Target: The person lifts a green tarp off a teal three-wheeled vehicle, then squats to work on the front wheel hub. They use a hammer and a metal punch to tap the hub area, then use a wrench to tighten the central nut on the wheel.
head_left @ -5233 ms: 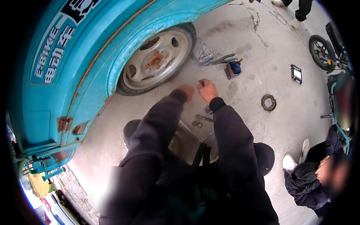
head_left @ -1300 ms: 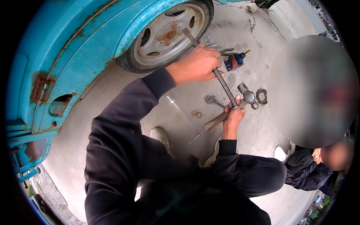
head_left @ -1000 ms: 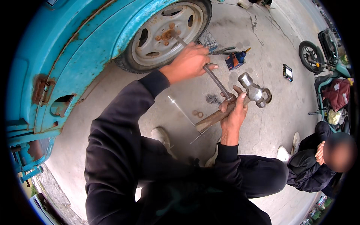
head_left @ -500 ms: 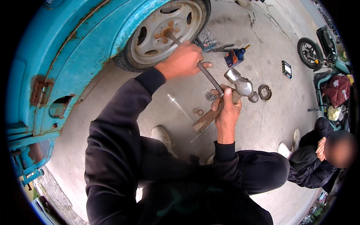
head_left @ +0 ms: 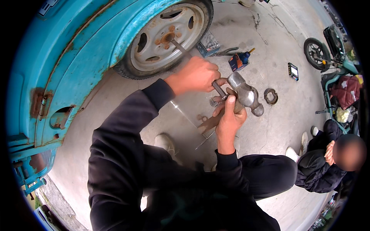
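Left hand (head_left: 197,75) lower — white lettering (head_left: 46,6)

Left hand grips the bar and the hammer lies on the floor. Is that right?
Not quite: the hammer isn't lying on the floor. The right hand holds it, as the head view shows. The left hand does grip the bar.

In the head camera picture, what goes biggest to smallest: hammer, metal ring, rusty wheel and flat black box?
1. Rusty wheel
2. Hammer, though it's nearer the camera than the last two
3. Metal ring and flat black box: too alike to rank
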Demonstrator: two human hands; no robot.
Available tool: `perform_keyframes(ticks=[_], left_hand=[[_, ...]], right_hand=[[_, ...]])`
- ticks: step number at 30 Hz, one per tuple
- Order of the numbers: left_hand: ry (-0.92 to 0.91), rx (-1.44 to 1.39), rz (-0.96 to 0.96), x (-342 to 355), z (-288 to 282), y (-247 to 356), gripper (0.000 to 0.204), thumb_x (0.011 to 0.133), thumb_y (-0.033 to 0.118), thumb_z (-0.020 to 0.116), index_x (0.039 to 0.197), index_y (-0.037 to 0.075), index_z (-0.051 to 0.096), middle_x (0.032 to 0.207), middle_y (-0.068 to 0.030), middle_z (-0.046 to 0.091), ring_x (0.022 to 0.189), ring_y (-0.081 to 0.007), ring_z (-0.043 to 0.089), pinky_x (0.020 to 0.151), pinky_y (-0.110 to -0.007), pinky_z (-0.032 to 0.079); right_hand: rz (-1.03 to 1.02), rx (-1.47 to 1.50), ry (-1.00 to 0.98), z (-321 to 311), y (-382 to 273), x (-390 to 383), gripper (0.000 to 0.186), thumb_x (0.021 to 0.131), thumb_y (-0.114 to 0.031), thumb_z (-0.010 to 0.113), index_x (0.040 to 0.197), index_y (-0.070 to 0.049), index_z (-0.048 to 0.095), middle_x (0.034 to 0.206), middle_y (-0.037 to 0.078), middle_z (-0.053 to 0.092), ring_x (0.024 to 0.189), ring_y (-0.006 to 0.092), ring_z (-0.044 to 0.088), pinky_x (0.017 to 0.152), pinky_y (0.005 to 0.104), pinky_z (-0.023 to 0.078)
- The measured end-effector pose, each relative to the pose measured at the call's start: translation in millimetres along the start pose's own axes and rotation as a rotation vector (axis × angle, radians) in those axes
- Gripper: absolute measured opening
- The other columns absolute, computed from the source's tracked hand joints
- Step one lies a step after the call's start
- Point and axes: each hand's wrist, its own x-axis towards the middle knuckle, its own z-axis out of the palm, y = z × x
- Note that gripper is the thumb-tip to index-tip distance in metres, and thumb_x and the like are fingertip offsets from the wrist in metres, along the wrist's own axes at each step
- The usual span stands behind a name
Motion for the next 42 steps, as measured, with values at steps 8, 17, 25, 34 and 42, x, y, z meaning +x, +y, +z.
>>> perform_keyframes(ticks=[8,17,25,34,42], left_hand=[[0.225,-0.001,0.084,11,-6,-4,0.047,0.088,0.035,0.070,0.053,0.007,0.055,0.053,-0.0082,0.054,0.047,-0.0292,0.055,0.043,-0.041,0.041],[0.216,0.010,0.113,10,-9,-7,0.048,0.089,0.036,0.068,0.052,0.007,0.058,0.053,-0.0083,0.053,0.048,-0.0321,0.054,0.045,-0.042,0.042],[0.110,0.004,0.154,16,1,-8,0.038,0.081,0.021,0.075,0.055,0.006,0.052,0.055,-0.0098,0.045,0.048,-0.0314,0.051,0.045,-0.042,0.040],[-0.195,-0.123,0.116,42,11,75,0.035,0.083,0.030,0.074,0.065,0.003,0.059,0.065,-0.0156,0.060,0.061,-0.0379,0.061,0.056,-0.047,0.047],[-0.561,-0.234,-0.422,-68,88,-5,0.056,0.094,0.052,0.060,0.094,-0.004,0.056,0.075,-0.0284,0.062,0.075,-0.0488,0.061,0.068,-0.054,0.047]], right_hand=[[-0.067,-0.055,-0.024,-34,-1,-24,0.026,0.097,-0.017,0.062,0.077,-0.005,0.050,0.062,0.002,0.049,0.053,0.0118,0.044,0.050,0.0288,0.038],[0.221,-0.054,-0.019,-18,-12,-38,0.025,0.096,-0.010,0.057,0.073,-0.006,0.048,0.058,0.003,0.046,0.050,0.0109,0.042,0.048,0.0284,0.037],[0.355,-0.060,0.023,-32,3,-30,0.020,0.094,-0.011,0.062,0.078,-0.007,0.050,0.061,0.000,0.046,0.052,0.0118,0.046,0.047,0.0275,0.037],[0.458,-0.462,-0.046,-124,133,35,0.027,0.084,-0.026,0.070,0.090,0.000,0.065,0.074,0.016,0.066,0.062,0.0269,0.066,0.061,0.0429,0.053],[0.218,-1.153,-0.768,-60,184,-85,0.030,0.080,-0.029,0.071,0.091,-0.002,0.068,0.091,0.020,0.070,0.090,0.0402,0.067,0.080,0.0492,0.054]])
